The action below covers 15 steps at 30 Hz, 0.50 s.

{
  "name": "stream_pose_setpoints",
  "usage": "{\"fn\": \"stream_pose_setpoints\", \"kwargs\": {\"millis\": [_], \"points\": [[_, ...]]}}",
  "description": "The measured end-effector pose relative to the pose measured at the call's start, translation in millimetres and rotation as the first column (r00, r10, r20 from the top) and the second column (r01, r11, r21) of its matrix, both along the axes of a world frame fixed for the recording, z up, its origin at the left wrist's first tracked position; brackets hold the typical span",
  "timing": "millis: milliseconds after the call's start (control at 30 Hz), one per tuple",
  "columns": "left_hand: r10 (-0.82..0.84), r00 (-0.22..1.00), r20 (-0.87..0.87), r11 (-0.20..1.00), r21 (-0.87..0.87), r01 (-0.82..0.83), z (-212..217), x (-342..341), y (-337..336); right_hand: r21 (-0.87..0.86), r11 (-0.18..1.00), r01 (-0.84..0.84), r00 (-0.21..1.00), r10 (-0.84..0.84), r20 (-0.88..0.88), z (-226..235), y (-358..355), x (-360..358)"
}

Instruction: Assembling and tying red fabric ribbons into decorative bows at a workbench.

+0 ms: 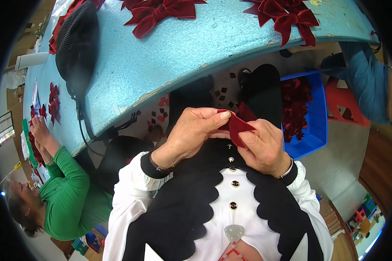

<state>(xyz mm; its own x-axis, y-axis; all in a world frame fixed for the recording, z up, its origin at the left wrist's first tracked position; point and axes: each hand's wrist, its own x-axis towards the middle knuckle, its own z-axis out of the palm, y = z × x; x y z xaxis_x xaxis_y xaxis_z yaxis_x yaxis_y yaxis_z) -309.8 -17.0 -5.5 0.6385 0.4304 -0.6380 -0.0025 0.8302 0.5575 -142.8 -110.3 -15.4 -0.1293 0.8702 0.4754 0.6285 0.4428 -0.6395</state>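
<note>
A dark red velvet ribbon (238, 128) is stretched between my two hands, above my lap. My left hand (196, 128) pinches one end of it, thumb on top. The fingers of my right hand (265, 145) are closed on its other side. Part of the ribbon is folded, and the fingers hide how its ends lie. Finished-looking red velvet bows lie on the blue table in front of me, one bow (161, 13) near the middle and another bow (292, 19) farther right.
A blue bin (320, 117) of red ribbon pieces stands right of my knees, beside a red stool (346, 104). A black mesh-covered device (77, 48) rises at the left of the blue table (130, 65). Red scraps litter the floor. A green-sleeved person (74, 191) handles bows at left.
</note>
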Motion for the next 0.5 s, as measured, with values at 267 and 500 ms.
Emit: {"fn": "stream_pose_setpoints", "kwargs": {"millis": [267, 500], "points": [[-0.056, 0.998, -0.038, 0.998, -0.001, 0.056, -3, 7, 0, 0.008, 1.0, 0.028, 0.993, -0.029, 0.118, -6, 0, -1], [-0.029, 0.996, -0.085, 0.999, 0.026, 0.031, -11, 8, 0, -0.022, 0.999, 0.045, 0.976, -0.039, 0.215, -5, -5, -5]]}}
